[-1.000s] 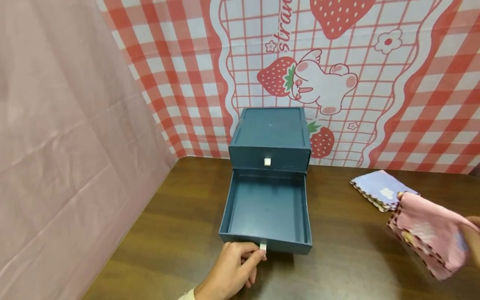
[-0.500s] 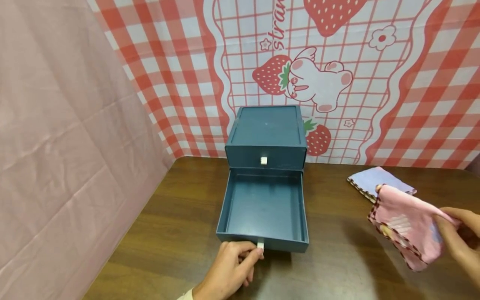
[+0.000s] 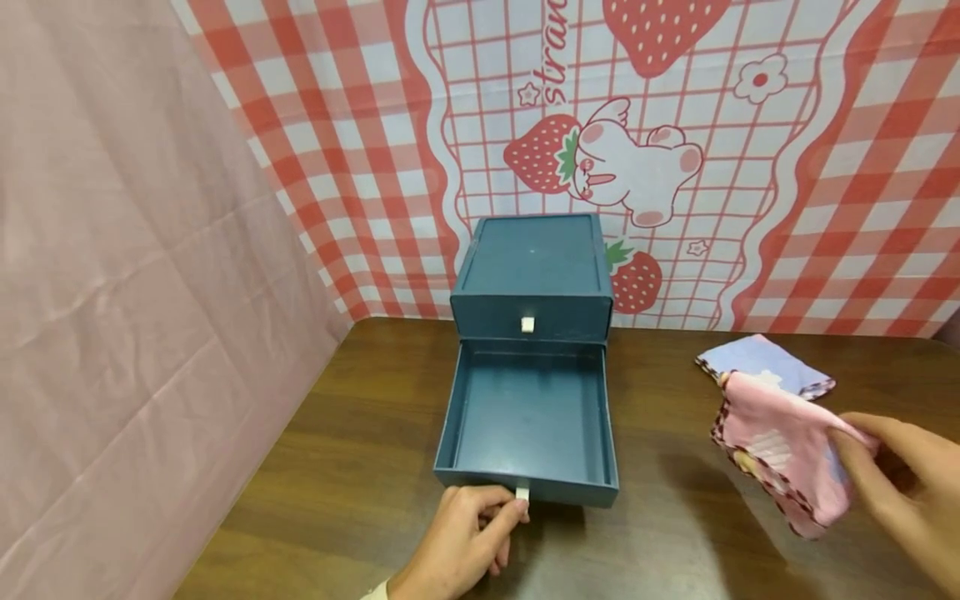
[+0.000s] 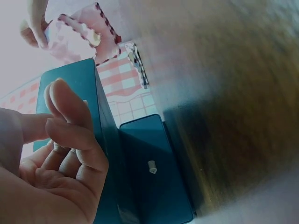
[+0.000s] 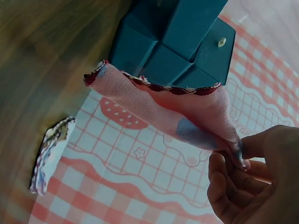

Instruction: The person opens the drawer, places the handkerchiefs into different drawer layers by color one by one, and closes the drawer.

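Note:
My left hand [image 3: 468, 533] pinches the white knob [image 3: 522, 498] of a pulled-out drawer [image 3: 528, 417] between thumb and finger. The drawer holds nothing and belongs to a dark teal drawer cabinet [image 3: 532, 254]. At the right, my right hand [image 3: 903, 479] pinches one corner of a folded small pink towel [image 3: 787, 450] with a dark checked edge. In the right wrist view, the towel [image 5: 159, 107] hangs from thumb and fingertips, above the table. Behind it, a folded light blue towel [image 3: 750, 354] lies on the table, partly covered by the pink one in the head view.
Above the open drawer, the top drawer [image 3: 495, 317] is closed. A lower drawer [image 4: 154, 186] with a white knob is closed too, close to the brown wooden table [image 3: 337, 467]. A red-checked strawberry cloth [image 3: 405, 167] hangs behind, a pink curtain [image 3: 135, 292] at the left.
My right hand has come in from the right edge and moved left with the pink towel, now overlapping the blue one. The left hand and the open drawer stay put.

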The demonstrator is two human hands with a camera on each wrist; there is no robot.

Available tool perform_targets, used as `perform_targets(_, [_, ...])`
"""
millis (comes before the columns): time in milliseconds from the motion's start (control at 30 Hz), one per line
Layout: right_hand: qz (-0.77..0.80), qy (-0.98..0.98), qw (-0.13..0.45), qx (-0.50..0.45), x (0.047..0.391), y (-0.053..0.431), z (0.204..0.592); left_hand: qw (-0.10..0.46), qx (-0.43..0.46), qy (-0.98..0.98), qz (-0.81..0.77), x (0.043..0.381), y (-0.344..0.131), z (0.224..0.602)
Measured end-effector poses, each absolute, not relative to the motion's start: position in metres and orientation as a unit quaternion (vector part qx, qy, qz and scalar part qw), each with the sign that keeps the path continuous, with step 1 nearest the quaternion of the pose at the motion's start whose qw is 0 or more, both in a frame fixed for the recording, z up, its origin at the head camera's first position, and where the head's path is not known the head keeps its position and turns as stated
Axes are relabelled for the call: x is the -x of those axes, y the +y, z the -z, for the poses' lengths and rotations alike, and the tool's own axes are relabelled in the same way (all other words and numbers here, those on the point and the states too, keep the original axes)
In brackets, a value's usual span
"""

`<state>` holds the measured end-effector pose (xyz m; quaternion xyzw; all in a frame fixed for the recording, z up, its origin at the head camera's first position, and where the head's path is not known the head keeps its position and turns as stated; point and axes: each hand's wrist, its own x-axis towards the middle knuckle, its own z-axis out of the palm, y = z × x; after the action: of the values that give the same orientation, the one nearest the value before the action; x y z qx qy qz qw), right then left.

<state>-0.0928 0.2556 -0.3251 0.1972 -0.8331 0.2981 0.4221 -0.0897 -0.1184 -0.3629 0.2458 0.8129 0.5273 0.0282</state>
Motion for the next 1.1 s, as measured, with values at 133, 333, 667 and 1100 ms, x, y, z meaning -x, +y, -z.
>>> perform_targets(133, [-0.279, -0.832, 0.435, -0.202, 0.095, 0.25, 0.323, 0.023, -0.25, 0.812, -0.527, 0.09, -0.118, 0.364])
perform_targets(333, [-0.253, -0.83, 0.45, -0.213, 0.096, 0.238, 0.316, 0.027, -0.252, 0.812, -0.526, 0.091, -0.117, 0.365])
perform_targets(667, [-0.226, -0.813, 0.485, -0.23, 0.096, 0.214, 0.295, 0.029, -0.261, 0.806, -0.53, 0.09, -0.115, 0.366])
perform_targets(1100, [-0.26, -0.781, 0.503, -0.265, 0.1, 0.202, 0.284, 0.04, -0.247, 0.808, -0.534, 0.09, -0.118, 0.365])
